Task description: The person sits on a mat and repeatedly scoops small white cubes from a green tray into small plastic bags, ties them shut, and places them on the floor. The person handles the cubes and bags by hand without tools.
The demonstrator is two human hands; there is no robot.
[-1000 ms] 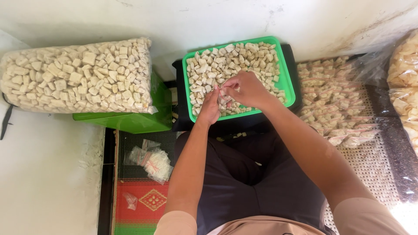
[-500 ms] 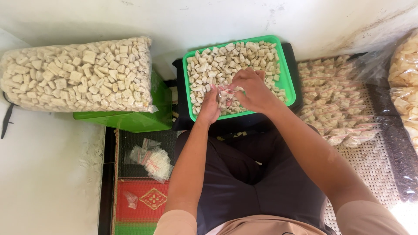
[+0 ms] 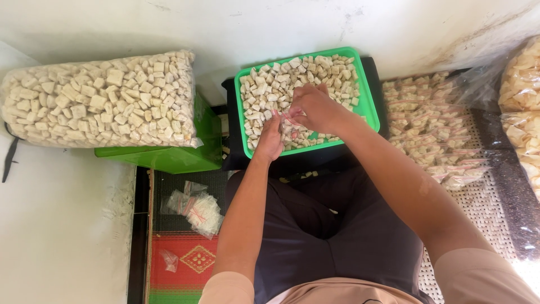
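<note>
Big clear bag (image 3: 101, 100): full of pale cracker cubes, lying on a green box (image 3: 169, 157).
Empty small bags (image 3: 197, 209): a heap on the floor, unfilled.
Left hand (image 3: 271, 139): closed on a small bag at the tray.
Green tray (image 3: 368, 104): largely full of cubes.
Right hand (image 3: 315, 107): pinching the same bag.
Filled packets (image 3: 433, 129): many, piled right.

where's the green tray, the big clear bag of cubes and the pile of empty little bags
green tray (image 3: 368, 98), head view, bare right rim
big clear bag of cubes (image 3: 101, 101), head view, middle of its side
pile of empty little bags (image 3: 199, 211), head view, middle of the heap
</note>
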